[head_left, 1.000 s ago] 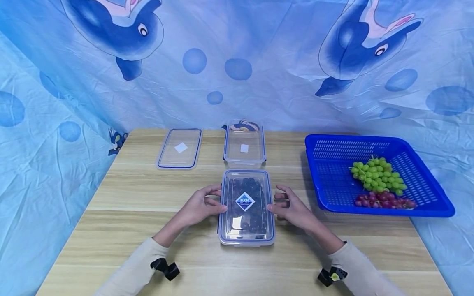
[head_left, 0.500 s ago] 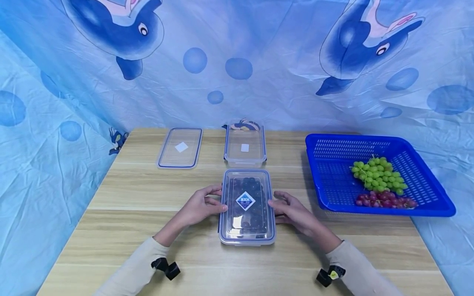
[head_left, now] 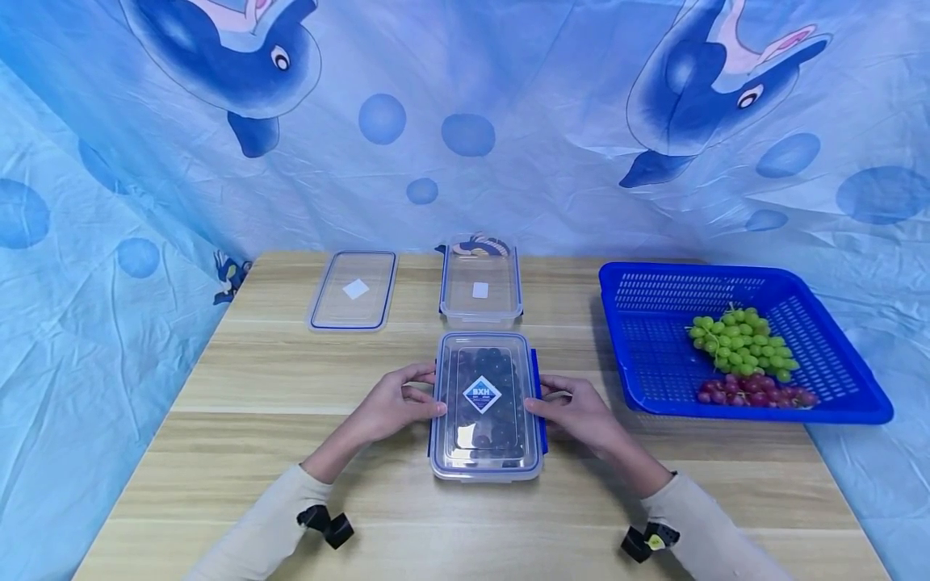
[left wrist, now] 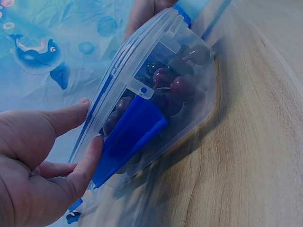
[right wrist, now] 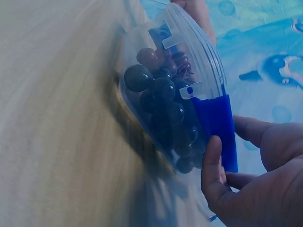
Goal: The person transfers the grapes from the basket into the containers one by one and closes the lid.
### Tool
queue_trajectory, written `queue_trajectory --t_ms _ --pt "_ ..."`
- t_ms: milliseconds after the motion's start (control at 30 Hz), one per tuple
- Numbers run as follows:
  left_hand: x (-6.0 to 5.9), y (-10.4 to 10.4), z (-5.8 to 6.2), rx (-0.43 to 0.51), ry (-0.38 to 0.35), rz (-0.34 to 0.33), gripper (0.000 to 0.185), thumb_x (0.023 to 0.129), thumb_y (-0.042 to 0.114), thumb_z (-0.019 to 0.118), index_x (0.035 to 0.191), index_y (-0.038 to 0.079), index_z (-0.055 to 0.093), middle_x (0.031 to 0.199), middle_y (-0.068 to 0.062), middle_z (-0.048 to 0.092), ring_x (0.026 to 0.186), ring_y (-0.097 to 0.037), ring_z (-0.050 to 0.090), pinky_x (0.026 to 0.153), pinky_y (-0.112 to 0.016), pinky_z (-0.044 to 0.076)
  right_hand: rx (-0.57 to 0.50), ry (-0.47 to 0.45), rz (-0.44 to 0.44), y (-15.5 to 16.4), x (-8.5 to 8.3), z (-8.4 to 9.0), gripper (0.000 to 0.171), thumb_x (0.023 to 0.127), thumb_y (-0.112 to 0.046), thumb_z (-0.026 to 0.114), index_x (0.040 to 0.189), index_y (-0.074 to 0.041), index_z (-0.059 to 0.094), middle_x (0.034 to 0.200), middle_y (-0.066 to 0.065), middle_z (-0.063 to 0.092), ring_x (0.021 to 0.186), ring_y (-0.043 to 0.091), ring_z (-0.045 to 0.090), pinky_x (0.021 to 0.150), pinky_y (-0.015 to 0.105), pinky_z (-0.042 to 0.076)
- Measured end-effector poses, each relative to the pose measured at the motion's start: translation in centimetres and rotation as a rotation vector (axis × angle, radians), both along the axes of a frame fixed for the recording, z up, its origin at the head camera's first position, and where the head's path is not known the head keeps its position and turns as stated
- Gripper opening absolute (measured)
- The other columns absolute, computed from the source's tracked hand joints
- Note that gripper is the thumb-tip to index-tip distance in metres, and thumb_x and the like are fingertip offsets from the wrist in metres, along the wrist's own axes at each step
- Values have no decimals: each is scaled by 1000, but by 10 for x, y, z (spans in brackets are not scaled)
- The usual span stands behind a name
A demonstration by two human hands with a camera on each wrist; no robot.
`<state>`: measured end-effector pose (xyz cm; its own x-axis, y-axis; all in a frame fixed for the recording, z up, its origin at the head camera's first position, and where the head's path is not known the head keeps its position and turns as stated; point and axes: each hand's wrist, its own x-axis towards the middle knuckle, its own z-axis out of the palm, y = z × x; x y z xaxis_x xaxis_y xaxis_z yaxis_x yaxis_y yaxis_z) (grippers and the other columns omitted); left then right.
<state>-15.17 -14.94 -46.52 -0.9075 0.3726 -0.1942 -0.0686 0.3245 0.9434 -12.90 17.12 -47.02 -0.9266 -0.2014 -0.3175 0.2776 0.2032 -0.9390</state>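
Flanking a lidded clear container [head_left: 484, 406] of dark grapes [head_left: 485, 379] at centre-front of the wooden table [head_left: 240, 452]: left hand [head_left: 388, 407] on its left long side, right hand [head_left: 581, 413] on its right long side. Left hand: thumb pressed on the blue side latch [left wrist: 130, 137], fingers curled along the lid edge, pinching that side. Right hand: thumb laid against the opposite blue latch [right wrist: 217, 130], fingers curled behind it, gripping likewise. Lid [head_left: 483, 347] seated on the box, label [head_left: 482, 394] up. Behind it, an empty clear container [head_left: 480, 284]; to that one's left, a loose lid [head_left: 353, 290] flat on the table. Far right, a blue basket [head_left: 654, 371] with green grapes [head_left: 741, 340] and red grapes [head_left: 756, 397].
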Motion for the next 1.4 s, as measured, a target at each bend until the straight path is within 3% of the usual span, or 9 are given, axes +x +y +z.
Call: queue_trajectory --t_ms 400,733,1000,1267,1400 --pt "-4 2 4 -19 -1 -4 75 83 11 85 146 -6 48 128 -20 65 95 -24 72 76 -37 64 294 166 28 -8 1 13 50 93 -22 77 132 6 64 103 13 72 73 18 68 65 41 64" --pt "-7 0 6 -37 -19 -24 73 82 11 85 144 -7 51 124 -20 68 95 -24 73 79 -41 64 446 231 31 -13 1 21 47 91 -21 79 128 6 67 99 11 69 73 15 63 59 29 55" --pt "-7 0 5 -41 -7 -27 71 82 11 85 142 -7 52 123 -20 68 93 -24 73 78 -40 65 424 210 -2 -17 5 23 47 91 -17 79 129 6 66 95 11 66 69 16 63 54 31 58" --pt "-2 1 1 14 -37 3 75 84 13 85 147 -5 47 132 -20 64 98 -26 72 79 -40 64 321 139 -49 -12 10 16 50 92 -19 79 136 0 64 113 16 70 72 17 71 58 37 64" --pt "0 2 3 -28 -16 58 73 88 20 82 148 -2 48 132 -17 63 97 -23 71 81 -44 63 295 144 -45 -8 8 16 51 95 -22 75 138 -1 62 121 16 69 75 21 72 59 39 65"
